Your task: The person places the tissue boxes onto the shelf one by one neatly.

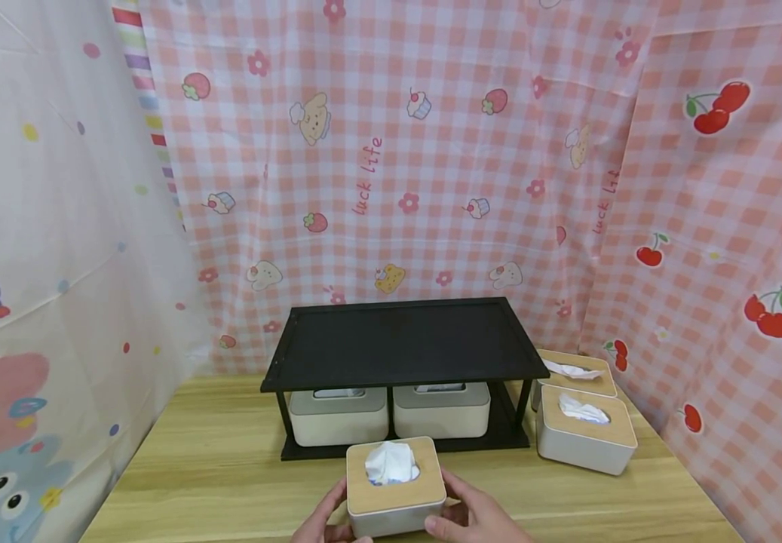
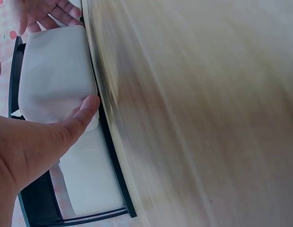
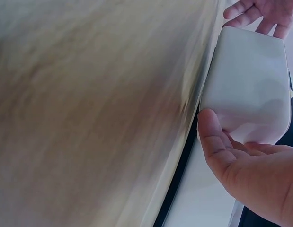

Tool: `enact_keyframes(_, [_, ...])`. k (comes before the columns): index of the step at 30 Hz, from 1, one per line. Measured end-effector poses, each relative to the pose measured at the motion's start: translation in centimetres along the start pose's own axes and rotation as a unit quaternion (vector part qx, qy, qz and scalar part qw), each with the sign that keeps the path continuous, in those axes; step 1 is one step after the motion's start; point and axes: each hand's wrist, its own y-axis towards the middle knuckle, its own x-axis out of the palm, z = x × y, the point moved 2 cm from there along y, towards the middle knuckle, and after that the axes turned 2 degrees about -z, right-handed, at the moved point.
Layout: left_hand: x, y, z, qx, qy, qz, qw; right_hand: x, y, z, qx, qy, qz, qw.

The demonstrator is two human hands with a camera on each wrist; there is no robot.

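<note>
A tissue box with a wood-look lid and pale sides is at the front middle of the table, a white tissue poking from its oval slot. My left hand grips its left side and my right hand its right side. In the left wrist view, the left thumb lies against the pale front wall. The right thumb presses that same wall in the right wrist view. Whether the box's base touches the table is hidden.
Just behind stands a low black rack, with two grey-topped tissue boxes side by side under its top. Two wood-lidded tissue boxes sit to its right, one behind the other. Patterned curtains enclose the wooden table.
</note>
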Motion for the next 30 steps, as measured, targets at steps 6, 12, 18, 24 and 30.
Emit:
enact_keyframes(6, [-0.01,-0.41,0.11,0.007,-0.004,0.013,0.9999,0.20,0.03,-0.23,-0.011,-0.005,0.000,1.000])
enact_keyframes(12, [-0.07,-0.57,0.35,0.008,-0.003,0.017,0.9998,0.24,0.12,-0.26,-0.007,-0.014,0.003,1.000])
enact_keyframes(18, [-0.23,-0.62,0.45,0.011,0.005,0.014,0.9998,0.31,0.04,-0.51,-0.005,-0.014,0.002,1.000])
enact_keyframes(24, [-0.38,-0.66,0.60,0.017,0.029,0.020,0.9992,0.37,-0.03,-0.73,-0.010,-0.013,0.001,1.000])
enact_keyframes(30, [-0.45,-0.66,0.73,0.011,0.034,0.022,0.9991,0.39,-0.04,-0.95,-0.007,-0.014,0.004,1.000])
